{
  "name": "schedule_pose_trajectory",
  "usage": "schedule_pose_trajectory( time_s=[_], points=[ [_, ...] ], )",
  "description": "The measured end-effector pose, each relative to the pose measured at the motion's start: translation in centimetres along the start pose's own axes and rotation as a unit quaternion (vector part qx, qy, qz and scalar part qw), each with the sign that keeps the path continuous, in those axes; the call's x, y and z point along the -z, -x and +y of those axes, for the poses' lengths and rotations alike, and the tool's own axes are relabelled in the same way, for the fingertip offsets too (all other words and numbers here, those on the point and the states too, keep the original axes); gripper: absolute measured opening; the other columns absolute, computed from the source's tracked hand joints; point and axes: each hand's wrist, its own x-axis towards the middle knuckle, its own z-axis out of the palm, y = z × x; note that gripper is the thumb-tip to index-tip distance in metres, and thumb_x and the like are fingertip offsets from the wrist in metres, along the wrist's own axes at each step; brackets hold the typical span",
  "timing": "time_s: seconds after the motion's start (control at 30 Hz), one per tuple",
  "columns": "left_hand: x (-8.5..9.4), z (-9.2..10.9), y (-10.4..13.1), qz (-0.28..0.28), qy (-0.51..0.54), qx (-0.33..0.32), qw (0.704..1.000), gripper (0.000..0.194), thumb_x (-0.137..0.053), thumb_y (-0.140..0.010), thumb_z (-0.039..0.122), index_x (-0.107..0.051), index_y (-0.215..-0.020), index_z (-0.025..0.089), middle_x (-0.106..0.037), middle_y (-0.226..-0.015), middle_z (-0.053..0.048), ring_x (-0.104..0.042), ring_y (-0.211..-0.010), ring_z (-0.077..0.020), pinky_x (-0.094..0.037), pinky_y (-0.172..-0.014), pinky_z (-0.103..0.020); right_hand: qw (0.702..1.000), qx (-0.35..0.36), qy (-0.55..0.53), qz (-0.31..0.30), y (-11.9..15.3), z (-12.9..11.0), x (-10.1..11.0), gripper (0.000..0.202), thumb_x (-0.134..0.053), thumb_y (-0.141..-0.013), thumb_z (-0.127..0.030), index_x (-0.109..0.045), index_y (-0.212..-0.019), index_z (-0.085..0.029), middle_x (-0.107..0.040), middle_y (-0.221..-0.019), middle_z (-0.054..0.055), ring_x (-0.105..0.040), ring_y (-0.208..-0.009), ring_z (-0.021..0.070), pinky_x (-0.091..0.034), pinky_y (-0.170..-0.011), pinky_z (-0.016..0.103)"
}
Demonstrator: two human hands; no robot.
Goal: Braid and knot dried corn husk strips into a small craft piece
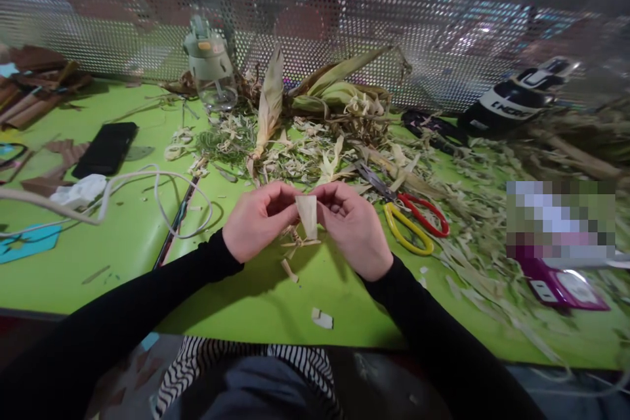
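Note:
Between my two hands is a pale strip of corn husk [308, 216], upright and pinched at its sides. My left hand [260, 220] closes thumb and fingers on its left edge; my right hand [357, 226] grips the right edge the same way. Just below the strip, a small figure of twisted husk [299, 241] shows partly, and whether a hand touches it I cannot tell. A short husk scrap [289, 270] lies on the green table [236, 315] beneath. Right of my right hand rest scissors [411, 220] with one red and one yellow handle.
Shredded husks [315, 151] and whole corn husks [339, 92] are heaped behind my hands. A clear bottle [211, 65] stands at the back left, a black bottle [516, 98] leans at the right. A phone [105, 149], white cable [157, 193] and purple device [561, 279] lie around.

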Motion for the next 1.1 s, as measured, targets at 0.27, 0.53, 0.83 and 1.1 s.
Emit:
schedule_pose_trajectory(
  time_s=[0.27, 0.53, 0.83, 1.1],
  points=[
    [0.6, 0.9, -0.6, -0.035, 0.108, 0.123, 0.986, 0.035, -0.078, -0.063, 0.039, -0.060, -0.077, 0.011, -0.065, -0.065, -0.001, -0.061, -0.055, -0.0082, -0.053, -0.059, -0.022, 0.999, 0.037, 0.007, -0.025, 0.0, 0.2, 0.1, 0.012, -0.064, -0.081, -0.029, -0.061, -0.087, -0.019, -0.064, -0.076, 0.000, -0.059, -0.066, 0.0104, -0.052, -0.063, 0.025],
    [1.5, 0.3, -0.8, -0.068, 0.108, 0.139, 0.982, 0.032, -0.073, -0.070, 0.041, -0.056, -0.070, 0.014, -0.065, -0.071, -0.002, -0.062, -0.062, -0.0093, -0.048, -0.051, -0.018, 0.994, 0.063, 0.069, -0.062, 0.2, 0.6, 0.6, 0.018, -0.064, -0.082, -0.031, -0.063, -0.096, -0.020, -0.068, -0.082, 0.001, -0.065, -0.073, 0.0137, -0.054, -0.068, 0.029],
    [0.6, 0.8, -0.1, -0.011, 0.037, 0.007, 0.999, 0.012, -0.063, -0.079, 0.024, -0.058, -0.077, 0.013, -0.062, -0.069, 0.000, -0.058, -0.058, -0.0066, -0.050, -0.056, -0.018, 0.999, 0.012, 0.046, -0.021, 0.1, -0.3, 0.3, 0.018, -0.065, -0.080, -0.035, -0.062, -0.083, -0.018, -0.062, -0.069, 0.000, -0.055, -0.059, 0.0102, -0.048, -0.054, 0.022],
    [0.8, 0.3, -0.7, -0.037, 0.084, 0.069, 0.993, 0.014, -0.064, -0.078, 0.025, -0.057, -0.078, 0.013, -0.064, -0.069, 0.000, -0.061, -0.061, -0.0080, -0.051, -0.061, -0.021, 0.995, -0.054, -0.074, -0.033, -0.1, 0.8, 0.2, 0.020, -0.069, -0.077, -0.035, -0.062, -0.083, -0.017, -0.061, -0.068, -0.002, -0.054, -0.057, 0.0069, -0.048, -0.055, 0.020]
  ],
)
